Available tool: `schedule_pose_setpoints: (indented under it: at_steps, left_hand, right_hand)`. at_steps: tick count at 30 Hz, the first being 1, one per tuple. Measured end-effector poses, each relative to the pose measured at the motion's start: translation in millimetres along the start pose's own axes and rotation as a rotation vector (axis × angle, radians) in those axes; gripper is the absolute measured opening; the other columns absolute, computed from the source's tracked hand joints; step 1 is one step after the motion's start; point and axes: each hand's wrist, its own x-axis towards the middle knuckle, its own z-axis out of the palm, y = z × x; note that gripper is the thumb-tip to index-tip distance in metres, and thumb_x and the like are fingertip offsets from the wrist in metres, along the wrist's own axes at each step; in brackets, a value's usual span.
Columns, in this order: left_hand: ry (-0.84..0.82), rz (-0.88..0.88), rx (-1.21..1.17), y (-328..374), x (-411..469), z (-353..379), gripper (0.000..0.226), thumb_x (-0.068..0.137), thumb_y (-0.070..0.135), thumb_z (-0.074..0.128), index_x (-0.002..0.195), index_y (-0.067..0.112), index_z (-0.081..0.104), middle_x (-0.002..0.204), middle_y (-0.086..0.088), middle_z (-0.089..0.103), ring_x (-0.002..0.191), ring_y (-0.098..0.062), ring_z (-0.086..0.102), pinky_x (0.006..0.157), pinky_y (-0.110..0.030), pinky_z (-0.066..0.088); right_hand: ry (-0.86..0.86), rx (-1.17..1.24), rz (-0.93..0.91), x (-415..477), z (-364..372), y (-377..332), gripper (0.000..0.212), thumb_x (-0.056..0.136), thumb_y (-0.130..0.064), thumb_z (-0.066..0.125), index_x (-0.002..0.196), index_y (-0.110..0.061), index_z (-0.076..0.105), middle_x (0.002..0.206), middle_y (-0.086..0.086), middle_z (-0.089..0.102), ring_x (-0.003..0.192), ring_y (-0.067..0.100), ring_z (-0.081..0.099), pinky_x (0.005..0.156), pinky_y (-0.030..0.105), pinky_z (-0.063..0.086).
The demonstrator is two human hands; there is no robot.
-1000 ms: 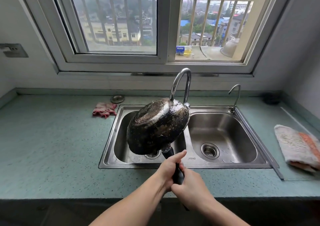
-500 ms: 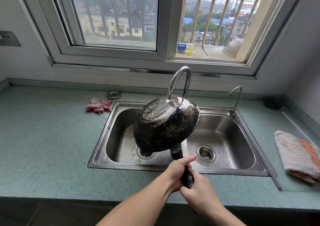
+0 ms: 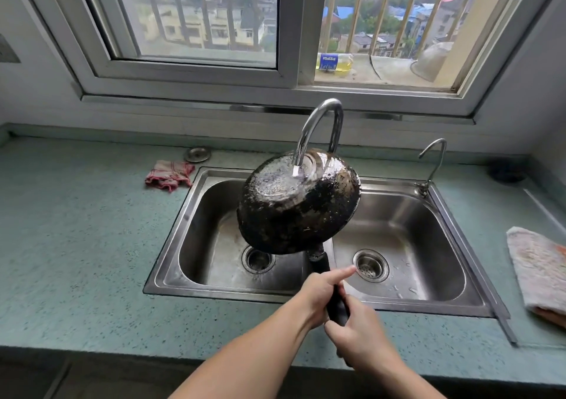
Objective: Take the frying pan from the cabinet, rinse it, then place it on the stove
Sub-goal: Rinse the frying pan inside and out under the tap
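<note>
rinsing looks underway: the frying pan point(image 3: 300, 212) hangs bottom-up and tilted over the sink point(image 3: 214, 292), under the running tap point(image 3: 318, 112). left grip point(image 3: 320, 296) and right grip point(image 3: 363, 339) both wrap the black handle point(image 3: 320, 264), left forefinger straight. wet crusted metal, likely heavy and front-loaded; the handle is the sound hold, kept firm against slipping.

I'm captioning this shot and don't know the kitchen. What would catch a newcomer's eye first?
A blackened frying pan is held bottom-up and tilted over the double sink, with water from the tall curved faucet splashing on its underside. The left hand and right hand grip its black handle near the sink's front edge. Behind, a barred window looks onto buildings.
</note>
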Motion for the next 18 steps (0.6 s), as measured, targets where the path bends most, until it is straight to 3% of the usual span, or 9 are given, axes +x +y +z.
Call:
schedule_pose_setpoints:
  at_steps: [2,8,12,13,16,18]
  left_hand:
    - [0.027,-0.002,0.004,6,4,-2,0.047,0.077,0.029,0.076,0.046,0.018,0.042,0.050,-0.001,0.037,0.040,-0.011,0.039,0.048,-0.022,0.034]
    - [0.063,-0.022,0.019,27,9,-8,0.055,0.084,0.027,0.068,0.037,0.020,0.039,0.040,0.004,0.034,0.032,-0.009,0.035,0.038,-0.017,0.028]
    - [0.101,-0.023,0.028,41,12,-8,0.050,0.085,0.020,0.062,0.044,0.019,0.035,0.042,0.003,0.032,0.033,-0.011,0.032,0.039,-0.017,0.029]
    - [0.119,-0.016,0.034,44,13,-8,0.048,0.084,0.018,0.062,0.043,0.018,0.037,0.042,0.002,0.034,0.035,-0.013,0.034,0.042,-0.019,0.032]
    - [0.121,0.005,0.059,50,18,-9,0.053,0.083,0.016,0.061,0.033,0.015,0.042,0.037,-0.001,0.040,0.034,-0.015,0.039,0.051,-0.026,0.035]
    - [0.122,0.002,0.066,54,21,-10,0.055,0.082,0.017,0.061,0.031,0.016,0.043,0.036,-0.002,0.041,0.032,-0.014,0.039,0.052,-0.026,0.035]
  right_hand:
    - [-0.029,0.045,0.001,5,0,-6,0.030,0.073,-0.010,0.054,0.096,-0.030,0.053,0.062,-0.009,0.057,0.045,0.007,0.055,0.041,0.018,0.039]
    - [-0.100,0.143,0.022,22,-3,-24,0.054,0.075,0.000,0.048,0.126,-0.016,0.050,0.064,0.001,0.061,0.040,0.018,0.060,0.036,0.023,0.040]
    - [-0.205,0.302,0.156,39,-2,-32,0.070,0.076,0.000,0.047,0.131,-0.043,0.034,0.072,0.012,0.066,0.053,0.026,0.067,0.056,0.045,0.050]
    - [-0.236,0.344,0.189,44,-2,-33,0.070,0.077,0.000,0.047,0.129,-0.045,0.032,0.070,0.012,0.065,0.053,0.026,0.065,0.057,0.043,0.048]
    - [-0.280,0.428,0.264,56,-6,-38,0.050,0.077,0.004,0.046,0.117,-0.025,0.038,0.059,0.010,0.053,0.043,0.019,0.050,0.046,0.028,0.043]
    - [-0.277,0.442,0.288,61,-6,-40,0.041,0.077,0.004,0.046,0.110,-0.020,0.039,0.056,0.009,0.050,0.040,0.017,0.046,0.041,0.024,0.040]
